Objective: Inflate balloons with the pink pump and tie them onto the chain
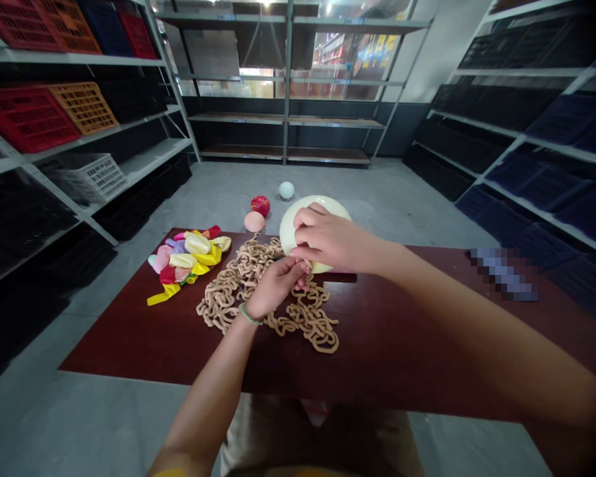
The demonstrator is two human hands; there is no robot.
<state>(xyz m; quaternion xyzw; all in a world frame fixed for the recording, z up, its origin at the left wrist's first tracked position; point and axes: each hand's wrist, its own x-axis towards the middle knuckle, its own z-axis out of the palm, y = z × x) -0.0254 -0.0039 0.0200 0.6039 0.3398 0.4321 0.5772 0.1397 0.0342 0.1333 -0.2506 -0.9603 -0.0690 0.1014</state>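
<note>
The person's right hand (335, 240) lies over a pale cream inflated balloon (322, 212), its fingers (305, 218) curled closed around the balloon's near side. The left hand (275, 288) sits just below, its fingers (298, 266) pinched together at the balloon's lower edge. The hands hide the balloon's neck, so what those fingers grip cannot be made out. The balloon is at the far edge of the dark red tabletop (129, 344), near the middle of that edge. A tangled heap of tan cord (310, 318) lies partly under the left hand, and a pile of deflated multicoloured balloons (186, 262) lies to its left. Beyond the far edge, a red balloon (261, 205), a peach balloon (254, 221) and a white balloon (287, 190) rest on the concrete floor (193, 185). A pixelated patch (504, 273) hides whatever lies near the tabletop's right side.
</note>
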